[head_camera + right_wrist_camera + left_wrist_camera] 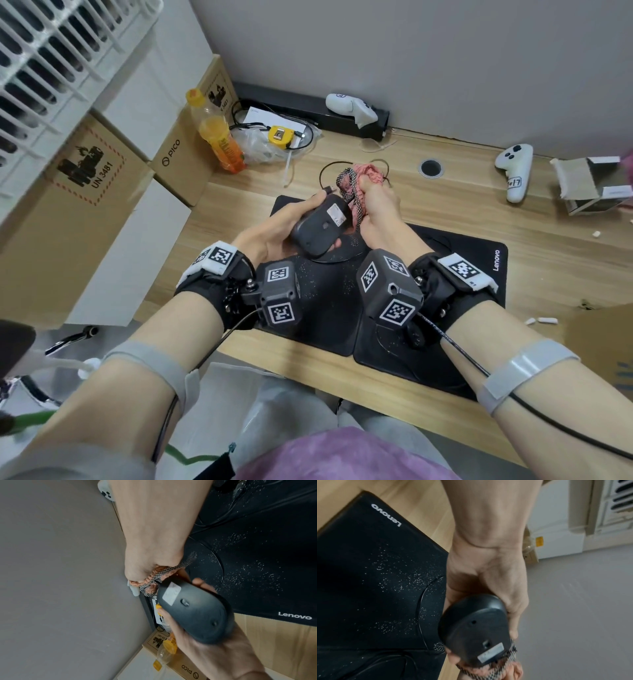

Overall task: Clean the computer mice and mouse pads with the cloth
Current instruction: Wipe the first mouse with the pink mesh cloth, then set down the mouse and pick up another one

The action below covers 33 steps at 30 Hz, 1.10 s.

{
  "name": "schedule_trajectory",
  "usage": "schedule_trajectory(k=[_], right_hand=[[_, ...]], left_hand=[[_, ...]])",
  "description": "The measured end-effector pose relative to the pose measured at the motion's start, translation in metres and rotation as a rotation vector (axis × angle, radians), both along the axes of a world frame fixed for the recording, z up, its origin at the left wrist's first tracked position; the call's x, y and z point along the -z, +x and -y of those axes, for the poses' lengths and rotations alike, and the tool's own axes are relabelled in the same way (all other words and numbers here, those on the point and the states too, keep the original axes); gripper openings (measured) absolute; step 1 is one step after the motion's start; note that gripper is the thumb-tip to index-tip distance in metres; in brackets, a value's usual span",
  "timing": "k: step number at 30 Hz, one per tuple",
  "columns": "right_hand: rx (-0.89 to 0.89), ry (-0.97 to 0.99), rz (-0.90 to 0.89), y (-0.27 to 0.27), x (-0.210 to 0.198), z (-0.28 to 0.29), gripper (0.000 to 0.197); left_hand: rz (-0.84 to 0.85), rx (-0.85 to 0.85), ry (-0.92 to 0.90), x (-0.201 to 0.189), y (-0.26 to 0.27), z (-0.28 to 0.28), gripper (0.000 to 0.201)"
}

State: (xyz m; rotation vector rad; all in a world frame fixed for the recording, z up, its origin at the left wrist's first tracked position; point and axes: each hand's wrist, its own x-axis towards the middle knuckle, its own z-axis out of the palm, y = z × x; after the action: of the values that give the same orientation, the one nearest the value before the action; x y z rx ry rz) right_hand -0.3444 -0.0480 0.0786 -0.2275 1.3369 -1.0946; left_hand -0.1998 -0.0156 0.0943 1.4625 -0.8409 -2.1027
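Note:
My left hand [274, 229] grips a black wired mouse [320, 224], underside up, above the desk; its white label and sensor hole show [476, 630] [193, 612]. Against the mouse's front end my right hand [376, 209] holds a bunched pink and checked cloth [356, 185] [154, 577]. Two black mouse pads lie below: a left one [318, 308] and a right Lenovo one [472, 260], both speckled with white dust [368, 574] [265, 561]. The mouse's cable [325, 171] loops behind the hands.
An orange drink bottle [219, 137], yellow tape measure [279, 136] and cardboard boxes [181, 150] stand at the left back. Two white controllers [513, 171] [349, 108] and a torn open box [592, 185] lie toward the back and right. A round cable hole [430, 168] sits behind the pads.

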Motion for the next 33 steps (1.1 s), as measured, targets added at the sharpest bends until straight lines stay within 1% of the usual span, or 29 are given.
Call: schedule_trajectory(k=[2,4,5,6,8,10,11,13,15,17,19,23,26,28,31,33], right_hand=[[0.006,0.009,-0.002,-0.001,-0.001,0.001,0.01],[0.027,0.015,-0.006,-0.005,-0.001,0.002,0.01],[0.04,0.022,-0.007,-0.007,0.0,0.003,0.013],[0.05,0.032,-0.01,-0.008,-0.001,0.003,0.015],[0.056,0.032,-0.023,-0.007,0.0,0.002,0.012],[0.064,0.042,-0.02,-0.004,0.002,0.001,0.009],[0.067,0.052,-0.021,-0.003,0.003,-0.001,0.007],[0.073,0.091,-0.025,0.001,0.005,-0.004,0.008],[0.083,0.124,-0.016,0.005,0.008,-0.006,0.016],[0.114,0.14,-0.019,0.01,0.011,-0.007,0.027],[0.152,0.144,-0.016,0.018,0.014,-0.006,0.028],[0.178,0.173,0.006,0.037,0.019,-0.003,0.027],[0.233,0.196,-0.018,0.053,0.024,0.005,0.009],[0.276,0.214,-0.043,0.063,0.027,0.013,0.004],[0.297,0.204,-0.069,0.073,0.028,0.02,0.018],[0.323,0.201,-0.085,0.079,0.031,0.025,0.019]], left_hand=[[-0.088,-0.023,0.073,0.002,0.01,-0.004,0.044],[-0.147,-0.018,0.117,0.007,0.023,-0.009,0.049],[-0.174,-0.02,0.137,0.012,0.029,-0.012,0.052],[-0.188,-0.026,0.155,0.017,0.035,-0.014,0.054],[-0.163,-0.013,0.176,0.025,0.045,-0.019,0.057],[-0.039,0.07,0.125,0.032,0.049,-0.022,0.064],[0.059,0.111,0.051,0.036,0.051,-0.023,0.071],[0.276,0.134,-0.176,0.041,0.054,-0.023,0.081],[0.463,0.125,-0.39,0.043,0.059,-0.022,0.083],[0.586,0.147,-0.565,0.046,0.068,-0.02,0.087],[0.661,0.207,-0.668,0.053,0.081,-0.017,0.085],[0.799,0.273,-0.738,0.066,0.106,-0.01,0.078],[0.927,0.31,-0.783,0.073,0.127,0.002,0.077],[1.007,0.333,-0.763,0.079,0.142,0.013,0.078],[1.058,0.37,-0.697,0.088,0.165,0.029,0.079],[1.122,0.422,-0.655,0.091,0.181,0.039,0.078]])
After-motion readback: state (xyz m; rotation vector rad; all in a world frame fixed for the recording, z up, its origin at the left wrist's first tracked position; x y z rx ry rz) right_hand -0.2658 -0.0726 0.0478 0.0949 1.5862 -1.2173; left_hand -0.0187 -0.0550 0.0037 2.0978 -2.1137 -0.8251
